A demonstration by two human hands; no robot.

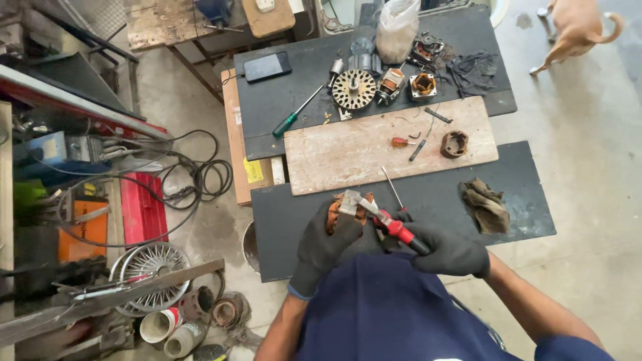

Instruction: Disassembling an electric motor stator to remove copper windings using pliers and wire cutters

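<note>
Dark worktop (535,200) spans everything ahead of both hands. Pale wooden board (348,150) lies on it, just beyond the hands. Tan dog (575,27) on the floor far beyond the right hand, off the worktop. Clear plastic bag (396,30) stands at the far edge. Black phone (267,66) far ahead of the left hand. Brown rag (485,206) lies just right of the right hand. Round slotted rotor disc (354,89) past the board, green-handled screwdriver (301,108) to its left.

Left hand (324,247), black glove, closed around a copper-wound motor stator (344,212), held just above the near worktop edge. Right hand (449,254), gloved, clamped on red-handled pliers (391,225); pliers' nose touches the stator top. Thin metal rod (392,187) lies just beyond the pliers.
</note>
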